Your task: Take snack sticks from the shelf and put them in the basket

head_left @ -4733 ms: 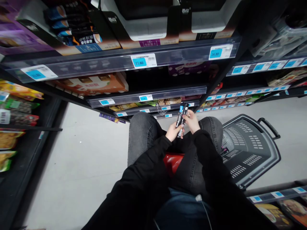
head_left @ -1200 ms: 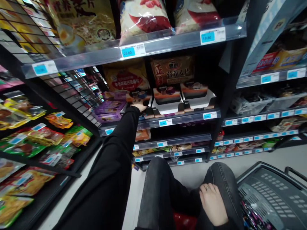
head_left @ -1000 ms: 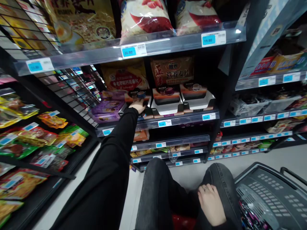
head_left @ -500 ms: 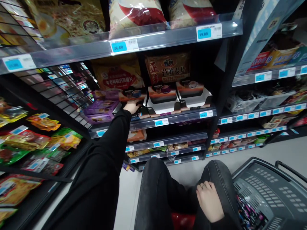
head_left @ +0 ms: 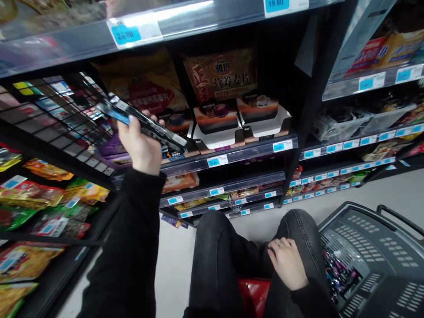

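From the head camera, the left hand (head_left: 144, 145) is raised in front of the shelves, thumb and fingers gripping a small bunch of black-and-blue stick sachets (head_left: 154, 128); their count is hard to tell. The sachets lie aslant, their ends sticking out either side of the grip.

Just behind the left hand's fingers stands a partly hidden display box (head_left: 179, 119) printed with a blue cup. To its right are two cut-front cartons (head_left: 218, 138), and to the hand's left, purple packs (head_left: 114, 148). Above and behind is a bag of nutritional cereal (head_left: 220, 73).

The right hand (head_left: 287, 260) lies relaxed and unclenched, palm down on the right knee (head_left: 300, 223), with nothing visible in it. Beside it, further right, a grey shopping basket (head_left: 391, 243) contains black-and-pink packets (head_left: 341, 271), too small to identify.

Picking up this bunch looks done; letting go of it is not.
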Action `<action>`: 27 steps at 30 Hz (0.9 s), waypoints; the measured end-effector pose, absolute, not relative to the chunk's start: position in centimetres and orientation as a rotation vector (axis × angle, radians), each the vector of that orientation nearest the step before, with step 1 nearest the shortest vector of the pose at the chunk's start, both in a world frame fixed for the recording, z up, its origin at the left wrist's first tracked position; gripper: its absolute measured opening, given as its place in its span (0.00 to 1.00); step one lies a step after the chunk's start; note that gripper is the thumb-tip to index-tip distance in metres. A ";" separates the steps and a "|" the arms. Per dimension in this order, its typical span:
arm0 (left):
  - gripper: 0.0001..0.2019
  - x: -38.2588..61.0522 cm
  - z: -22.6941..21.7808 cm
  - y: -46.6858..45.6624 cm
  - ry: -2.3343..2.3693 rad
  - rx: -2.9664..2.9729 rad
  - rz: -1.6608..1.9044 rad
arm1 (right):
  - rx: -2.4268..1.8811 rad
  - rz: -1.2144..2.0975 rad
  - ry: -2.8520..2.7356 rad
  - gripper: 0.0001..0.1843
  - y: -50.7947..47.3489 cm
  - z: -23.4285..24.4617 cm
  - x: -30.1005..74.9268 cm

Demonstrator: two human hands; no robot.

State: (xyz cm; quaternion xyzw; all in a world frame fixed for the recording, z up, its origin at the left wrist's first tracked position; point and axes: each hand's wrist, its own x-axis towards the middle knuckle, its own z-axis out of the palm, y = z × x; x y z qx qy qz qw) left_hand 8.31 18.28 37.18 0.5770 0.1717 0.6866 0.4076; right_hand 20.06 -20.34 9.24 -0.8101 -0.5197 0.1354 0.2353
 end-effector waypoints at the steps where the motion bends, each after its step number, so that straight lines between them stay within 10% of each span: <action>1: 0.05 8.5 35.9 15.2 0.336 1.382 1.607 | -2.112 0.514 -1.283 0.12 -20.2 9.5 20.3; 13: 0.16 12.1 11.7 -0.4 0.637 0.658 1.014 | -1.111 1.147 -0.643 0.35 -11.8 11.6 22.9; 27: 0.34 8.8 8.2 0.2 0.679 1.022 0.679 | -1.243 0.853 -0.439 0.26 -13.7 8.8 27.8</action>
